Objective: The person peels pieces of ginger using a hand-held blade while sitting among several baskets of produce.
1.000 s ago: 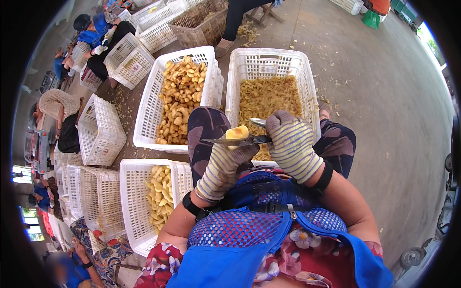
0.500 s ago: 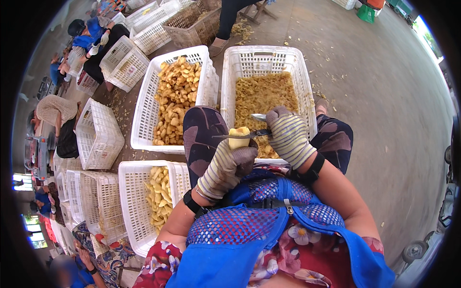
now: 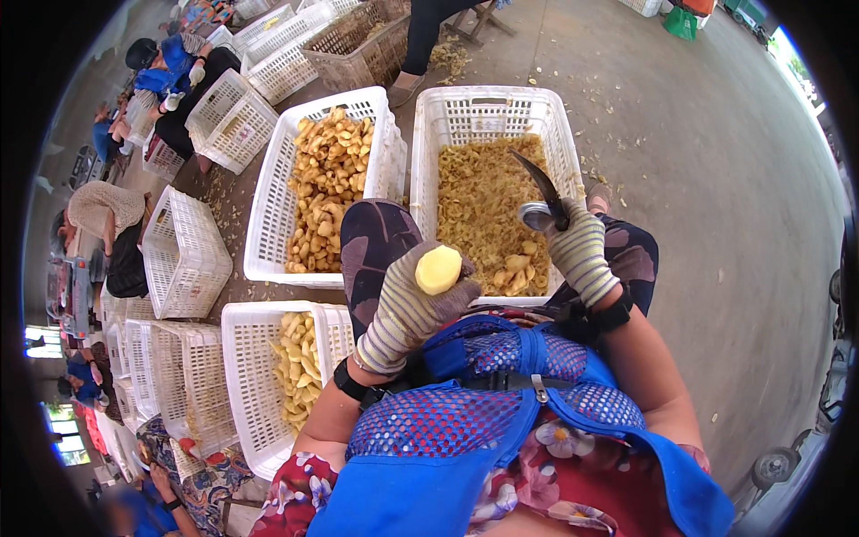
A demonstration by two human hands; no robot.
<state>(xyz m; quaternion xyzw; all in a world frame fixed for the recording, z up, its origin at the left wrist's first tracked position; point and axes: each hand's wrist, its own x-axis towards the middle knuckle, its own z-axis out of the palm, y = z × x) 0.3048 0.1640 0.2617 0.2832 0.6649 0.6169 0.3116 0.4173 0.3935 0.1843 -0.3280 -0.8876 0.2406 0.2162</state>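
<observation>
Yellow ginger point(image 3: 438, 270) clasped in the left hand point(image 3: 412, 300) seems mid-trimming, next needing the knife point(image 3: 542, 184) the right hand point(image 3: 580, 249) grips by the crate's point(image 3: 558, 145) right edge.

Soft, fairly even light on the floor point(image 3: 716, 242), but the windows point(image 3: 66, 435) at left and the opening point(image 3: 794, 67) top right are totally blown out. Fisheye bends stuff toward the edges, plus a person point(image 3: 148, 508) lower left is partly blurred.
</observation>
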